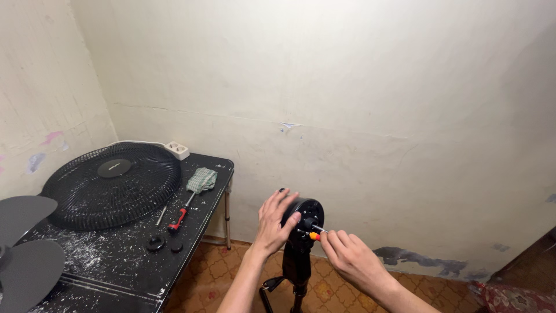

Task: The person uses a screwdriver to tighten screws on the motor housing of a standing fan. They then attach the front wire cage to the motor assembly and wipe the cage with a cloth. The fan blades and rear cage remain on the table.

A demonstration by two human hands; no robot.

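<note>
A black worktop [197, 243], speckled with white dust, fills the 8 o'clock part of the view. On it lies a round black fan grille [113, 185], and at the far 9 o'clock edge grey fan blades [26, 249] jut in. At 3 o'clock from the grille rest a checked cloth [201, 179] and a red-handled screwdriver [180, 215]; two small black caps [162, 242] sit at 6 o'clock from them, and a white power strip [178, 149] at 12 o'clock.

Just right of the worktop, on a black stand [296, 272] over the patterned floor [231, 266], is the black fan motor housing [310, 214]. The left hand [275, 223] grips its rear. The right hand [347, 255] pinches a small orange-handled screwdriver [315, 234], tip against the housing.
</note>
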